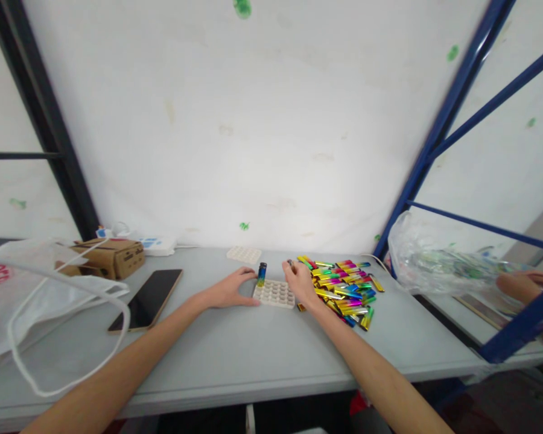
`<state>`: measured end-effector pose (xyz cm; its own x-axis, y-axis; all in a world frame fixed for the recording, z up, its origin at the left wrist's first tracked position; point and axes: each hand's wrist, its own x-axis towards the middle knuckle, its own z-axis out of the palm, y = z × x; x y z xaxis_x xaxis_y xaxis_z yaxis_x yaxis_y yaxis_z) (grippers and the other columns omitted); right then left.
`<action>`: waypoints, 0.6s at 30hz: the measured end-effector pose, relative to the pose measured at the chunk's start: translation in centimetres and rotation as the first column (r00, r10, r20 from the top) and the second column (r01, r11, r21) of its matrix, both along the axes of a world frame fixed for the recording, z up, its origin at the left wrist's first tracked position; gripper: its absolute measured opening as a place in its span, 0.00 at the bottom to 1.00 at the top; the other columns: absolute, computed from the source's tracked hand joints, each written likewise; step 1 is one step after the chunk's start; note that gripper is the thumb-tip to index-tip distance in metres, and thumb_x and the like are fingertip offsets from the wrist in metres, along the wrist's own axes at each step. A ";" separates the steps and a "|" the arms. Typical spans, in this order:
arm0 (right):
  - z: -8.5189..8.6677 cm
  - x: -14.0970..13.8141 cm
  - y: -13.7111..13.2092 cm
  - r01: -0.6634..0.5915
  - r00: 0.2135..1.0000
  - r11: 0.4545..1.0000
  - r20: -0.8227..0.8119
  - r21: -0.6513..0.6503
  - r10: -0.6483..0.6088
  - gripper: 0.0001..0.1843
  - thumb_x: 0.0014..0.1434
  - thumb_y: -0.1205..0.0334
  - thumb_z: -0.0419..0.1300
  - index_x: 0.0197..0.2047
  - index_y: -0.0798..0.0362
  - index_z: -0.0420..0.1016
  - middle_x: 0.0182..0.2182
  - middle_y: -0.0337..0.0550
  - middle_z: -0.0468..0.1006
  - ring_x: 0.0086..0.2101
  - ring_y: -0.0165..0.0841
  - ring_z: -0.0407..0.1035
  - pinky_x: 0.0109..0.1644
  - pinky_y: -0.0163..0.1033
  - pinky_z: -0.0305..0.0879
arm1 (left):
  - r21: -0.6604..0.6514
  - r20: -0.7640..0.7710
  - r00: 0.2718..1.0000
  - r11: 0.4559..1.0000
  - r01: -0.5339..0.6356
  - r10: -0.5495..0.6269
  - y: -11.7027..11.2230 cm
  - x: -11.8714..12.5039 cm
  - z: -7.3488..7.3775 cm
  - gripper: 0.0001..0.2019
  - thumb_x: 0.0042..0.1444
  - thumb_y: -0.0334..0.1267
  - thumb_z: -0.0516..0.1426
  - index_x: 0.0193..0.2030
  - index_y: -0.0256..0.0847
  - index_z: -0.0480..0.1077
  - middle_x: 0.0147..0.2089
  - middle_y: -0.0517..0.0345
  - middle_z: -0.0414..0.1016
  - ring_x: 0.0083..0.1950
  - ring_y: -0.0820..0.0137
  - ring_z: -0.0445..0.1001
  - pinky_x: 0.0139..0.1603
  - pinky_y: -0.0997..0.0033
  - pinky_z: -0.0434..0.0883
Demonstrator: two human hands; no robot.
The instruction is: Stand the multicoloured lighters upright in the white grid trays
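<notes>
In the head view, a pale tray (276, 295) of round pockets lies on the grey worktop (253, 349), with one blue-and-gold lighter (262, 275) standing upright at its 10 o'clock corner. The left hand (233, 290) is at the tray's 9 o'clock side, thumb and fingers spread apart; its fingertips are just beside the standing lighter, and whether they touch it I cannot tell. The right hand (300, 282), near the tray's 2 o'clock corner, has its fingers closed on a small dark-tipped object (291, 263), mostly hidden by the grip.

From the tray, a heap of shiny multicoloured lighters (344, 289) spreads at 3 o'clock, partly behind the right hand. A second tray (244, 254) lies between 10 and 11 o'clock, a black-screened phone (148, 298) at 9, and a cardboard box (122, 259) between 9 and 10. Well apart, between 2 and 3, sits a clear plastic bag (416, 259); beyond it is another person's hand (522, 284).
</notes>
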<state>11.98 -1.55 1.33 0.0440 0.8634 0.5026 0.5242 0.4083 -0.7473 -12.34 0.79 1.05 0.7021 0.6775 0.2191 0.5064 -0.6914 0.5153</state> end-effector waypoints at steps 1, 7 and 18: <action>0.2 0.0 -0.1 -0.002 1.000 1.000 0.024 0.023 0.002 0.24 0.65 0.44 0.50 0.22 0.50 0.57 0.19 0.32 0.59 0.23 0.29 0.55 0.30 0.36 0.49 | -0.003 -0.002 1.000 1.000 0.002 -0.002 0.0 0.0 0.0 0.39 0.52 0.64 0.64 0.65 0.45 0.67 0.66 0.47 0.64 0.67 0.52 0.65 0.71 0.55 0.59; 0.3 0.0 -0.3 0.005 0.992 1.000 0.126 0.007 -0.006 0.26 0.64 0.45 0.51 0.20 0.49 0.53 0.18 0.33 0.56 0.23 0.30 0.53 0.29 0.37 0.47 | -0.001 0.003 1.000 1.000 -0.005 0.005 0.0 0.1 0.0 0.39 0.51 0.64 0.64 0.64 0.44 0.67 0.66 0.48 0.65 0.66 0.52 0.65 0.71 0.55 0.60; 0.7 0.1 -1.0 -0.122 0.967 0.991 0.232 0.058 0.105 0.18 0.70 0.48 0.50 0.32 0.50 0.64 0.25 0.34 0.67 0.28 0.31 0.62 0.34 0.35 0.54 | 0.011 0.013 1.000 1.000 0.003 -0.003 0.1 0.0 -0.2 0.38 0.51 0.64 0.65 0.63 0.44 0.67 0.65 0.47 0.66 0.66 0.53 0.66 0.70 0.55 0.60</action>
<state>12.03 -2.57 2.03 -0.1749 0.8178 0.5482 0.6242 0.5227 -0.5806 -12.30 0.92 0.85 0.7011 0.6730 0.2356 0.4975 -0.6985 0.5144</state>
